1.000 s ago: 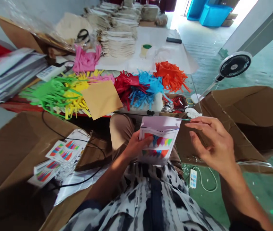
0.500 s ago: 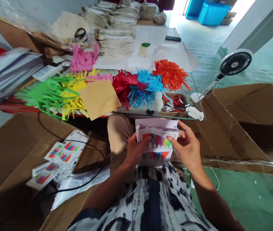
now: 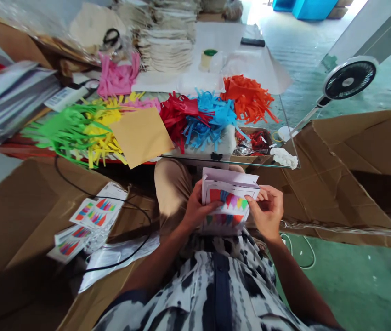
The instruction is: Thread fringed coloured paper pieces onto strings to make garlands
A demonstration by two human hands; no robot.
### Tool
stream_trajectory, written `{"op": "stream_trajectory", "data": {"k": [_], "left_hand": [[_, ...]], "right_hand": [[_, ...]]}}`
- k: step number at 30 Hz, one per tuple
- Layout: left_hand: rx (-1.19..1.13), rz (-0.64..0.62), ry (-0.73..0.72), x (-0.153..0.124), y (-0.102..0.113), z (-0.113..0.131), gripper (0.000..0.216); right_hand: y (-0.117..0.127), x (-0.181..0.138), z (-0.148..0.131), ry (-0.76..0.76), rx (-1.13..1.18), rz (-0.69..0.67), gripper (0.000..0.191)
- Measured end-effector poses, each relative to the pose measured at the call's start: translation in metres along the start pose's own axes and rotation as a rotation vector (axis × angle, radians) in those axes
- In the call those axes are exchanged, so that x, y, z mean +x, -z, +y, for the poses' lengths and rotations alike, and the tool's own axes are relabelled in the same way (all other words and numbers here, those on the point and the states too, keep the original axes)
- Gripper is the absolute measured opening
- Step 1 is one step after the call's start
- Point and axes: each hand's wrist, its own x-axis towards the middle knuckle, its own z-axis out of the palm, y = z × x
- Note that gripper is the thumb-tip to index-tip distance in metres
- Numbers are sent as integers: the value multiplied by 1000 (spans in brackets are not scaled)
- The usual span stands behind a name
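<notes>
Over my lap I hold a stack of white printed cards (image 3: pixel 229 202) showing rows of coloured triangles. My left hand (image 3: pixel 197 209) grips the stack's left edge, thumb across the front. My right hand (image 3: pixel 267 212) is closed on the right edge, its thumb pressed on the top card. Both hands sit just below the front edge of the glass table (image 3: pixel 286 128). More of the same cards (image 3: pixel 88 220) lie in a loose pile on a cardboard box (image 3: pixel 12 216) to my left.
Bundles of cut paper fringe in green (image 3: pixel 67 131), yellow, red, blue (image 3: pixel 209 117), orange and pink cover the table, with a tan envelope (image 3: pixel 142 135). A small fan (image 3: pixel 348 80) stands at right above an open cardboard box (image 3: pixel 350 170). A black cable (image 3: pixel 78 186) crosses the left box.
My right hand came in from the open air at right and closed on the stack's right edge. The view tilted slightly down.
</notes>
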Motion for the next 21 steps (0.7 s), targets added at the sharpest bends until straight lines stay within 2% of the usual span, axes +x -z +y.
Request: {"op": "stream_trajectory", "data": {"k": [2, 3, 5, 7, 10, 14, 18, 21], "left_hand": [[-35, -19, -67, 3, 4, 0, 101], [-50, -15, -108, 4, 6, 1, 103], [-60, 15, -204, 8, 12, 4, 92], [-2, 29, -278, 12, 17, 10, 70], [154, -7, -281, 15, 21, 18, 43], [227, -33, -272, 15, 21, 27, 34], [234, -66, -335, 19, 19, 36, 28], [238, -58, -370, 26, 16, 43, 24]], "right_hand": [[1, 0, 4, 10, -14, 9, 46], [2, 0, 6, 3, -11, 1, 46], [4, 3, 8, -27, 18, -22, 45], [6, 6, 9, -52, 54, -37, 44], [10, 11, 9, -64, 76, -71, 41], [19, 19, 7, -38, 24, -161, 37], [27, 31, -1, -20, 5, -242, 26], [29, 41, -10, 51, -14, -265, 17]]}}
